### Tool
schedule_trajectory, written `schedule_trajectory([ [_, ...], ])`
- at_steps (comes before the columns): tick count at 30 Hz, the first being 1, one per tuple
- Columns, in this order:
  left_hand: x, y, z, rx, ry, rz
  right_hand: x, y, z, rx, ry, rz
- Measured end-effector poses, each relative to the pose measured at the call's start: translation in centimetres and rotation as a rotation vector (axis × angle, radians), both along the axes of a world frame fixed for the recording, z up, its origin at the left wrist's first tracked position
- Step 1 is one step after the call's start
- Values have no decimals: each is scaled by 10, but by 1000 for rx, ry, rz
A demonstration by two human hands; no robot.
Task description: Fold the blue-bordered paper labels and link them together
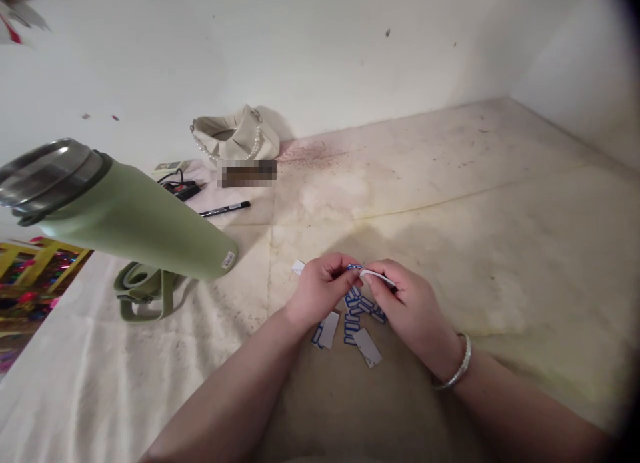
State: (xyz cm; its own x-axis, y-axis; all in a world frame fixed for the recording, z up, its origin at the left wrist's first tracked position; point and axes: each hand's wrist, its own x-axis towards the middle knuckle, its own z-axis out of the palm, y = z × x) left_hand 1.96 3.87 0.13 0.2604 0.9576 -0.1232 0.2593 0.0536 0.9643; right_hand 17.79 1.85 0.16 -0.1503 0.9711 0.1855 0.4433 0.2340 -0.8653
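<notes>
My left hand (320,286) is closed in a pinch on a small blue-and-white piece (355,266), most of it hidden by the fingers. Close against it, my right hand (413,303), with a silvery bracelet at the wrist, pinches a thin white strip (377,275). The tips of both hands meet, and I cannot tell whether the two pieces are joined. Beneath them lies a loose heap of blue-edged cutout pieces (353,316). Nearer to me are a white rectangular piece (367,347) and another white piece (329,329). A small white scrap (298,267) shows beyond my left hand.
On the cloth-covered table (450,229), a tall green tumbler (145,216) stands at the left beside its green strapped lid (145,293). Farther back are a black pen (226,209), a black corded item (184,188) and a cream handbag (237,136) by the wall.
</notes>
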Motion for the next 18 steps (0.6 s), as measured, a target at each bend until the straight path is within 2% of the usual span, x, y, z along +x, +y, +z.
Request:
schedule_trajectory([
  [3, -1, 0, -1, 18, 11, -19, 0, -2, 2, 69, 20, 10],
  [11, -1, 0, 1, 30, -9, -10, -2, -4, 1, 130, 62, 76],
  [15, 0, 0, 2, -27, -64, 26, -4, -1, -3, 17, 39, -34],
  [18, 0, 0, 2, -66, -115, 24, -3, 2, -5, -66, 25, -62],
])
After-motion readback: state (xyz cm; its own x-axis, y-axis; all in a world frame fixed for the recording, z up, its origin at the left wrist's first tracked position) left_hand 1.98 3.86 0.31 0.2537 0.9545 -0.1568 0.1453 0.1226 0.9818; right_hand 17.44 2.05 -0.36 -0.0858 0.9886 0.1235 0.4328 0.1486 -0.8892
